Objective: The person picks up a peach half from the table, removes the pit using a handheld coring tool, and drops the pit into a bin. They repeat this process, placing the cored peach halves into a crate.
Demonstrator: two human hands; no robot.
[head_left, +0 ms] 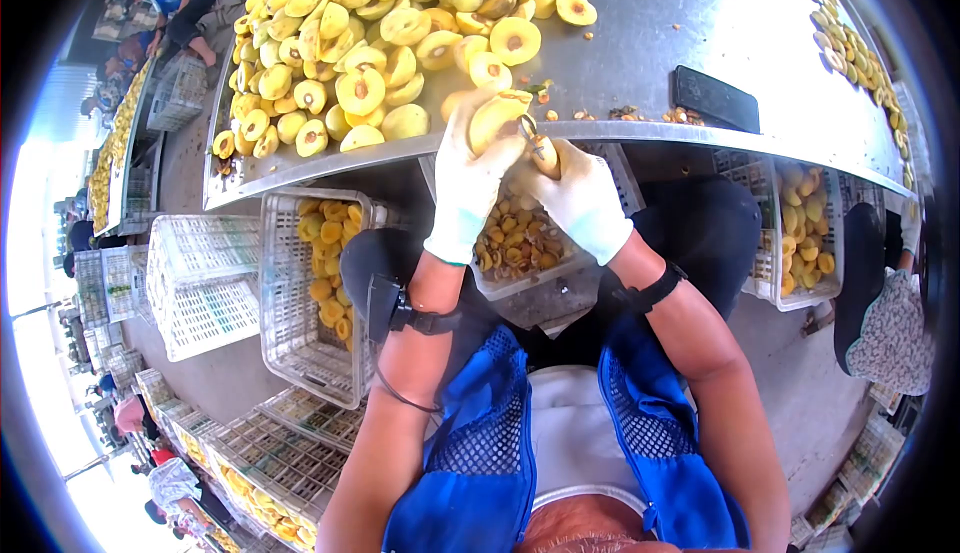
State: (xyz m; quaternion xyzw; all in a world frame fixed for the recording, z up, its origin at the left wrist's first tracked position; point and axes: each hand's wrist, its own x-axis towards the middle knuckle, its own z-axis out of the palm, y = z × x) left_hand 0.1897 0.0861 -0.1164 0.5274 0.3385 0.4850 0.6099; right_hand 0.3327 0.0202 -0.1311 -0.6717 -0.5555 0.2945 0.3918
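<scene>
My left hand (467, 175), in a white glove, is closed around a yellow peach half (498, 118) just over the table's front edge. My gloved right hand (578, 196) grips a small pitting tool with a wooden handle (545, 157). Its dark metal loop touches or nearly touches the peach half; the exact contact is too small to tell. Beyond my hands, a heap of halved peaches (360, 53) covers the left part of the metal table (640, 63). Several show brown pit hollows. Below my hands, a crate (625, 178) between my knees holds peach pieces.
A dark phone-like slab (716, 99) lies near the table edge beside pit scraps (625, 113). White crates with peaches stand at left (285, 353) and right (775, 253). An upturned-looking crate (205, 283) is farther left. Another person (890, 323) sits at right.
</scene>
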